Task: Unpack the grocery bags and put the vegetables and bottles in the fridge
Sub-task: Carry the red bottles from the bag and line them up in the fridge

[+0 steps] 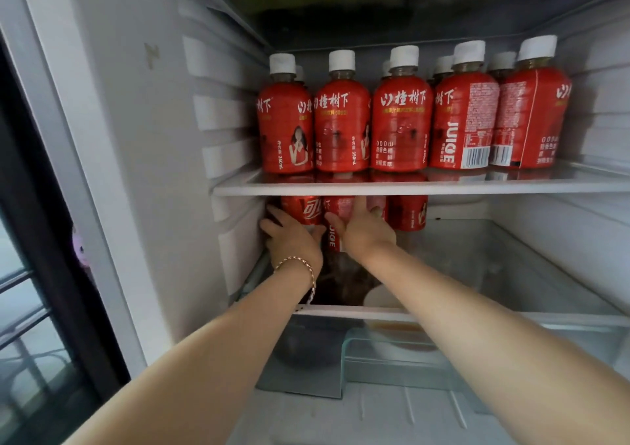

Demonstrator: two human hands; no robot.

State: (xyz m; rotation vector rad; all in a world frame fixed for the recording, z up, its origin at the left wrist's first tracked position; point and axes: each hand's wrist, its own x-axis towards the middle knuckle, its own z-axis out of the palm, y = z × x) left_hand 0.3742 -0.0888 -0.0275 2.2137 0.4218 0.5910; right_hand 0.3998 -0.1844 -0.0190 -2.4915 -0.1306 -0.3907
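Observation:
Several red juice bottles (pixel 400 121) with white caps stand in rows on the upper glass shelf (pixel 409 187) of the open fridge. Under that shelf, at the back left, both my hands reach in. My left hand (pixel 291 238), with a gold bracelet on the wrist, wraps around a cola bottle (pixel 305 211) with a red label. My right hand (pixel 364 231) grips a red juice bottle (pixel 332 240) right beside it, thumb on its left, fingers up its front. One more juice bottle (pixel 407 213) stands just to the right. The shelf edge hides the tops of these lower bottles.
The lower glass shelf (pixel 511 267) stretches bare to the right of my hands. A white bowl (pixel 376 296) sits near its front edge. Below are another bowl (pixel 399 337), a dark round thing (pixel 300 349) and a clear drawer (pixel 392 366). The fridge's ribbed wall (pixel 225 158) is close on the left.

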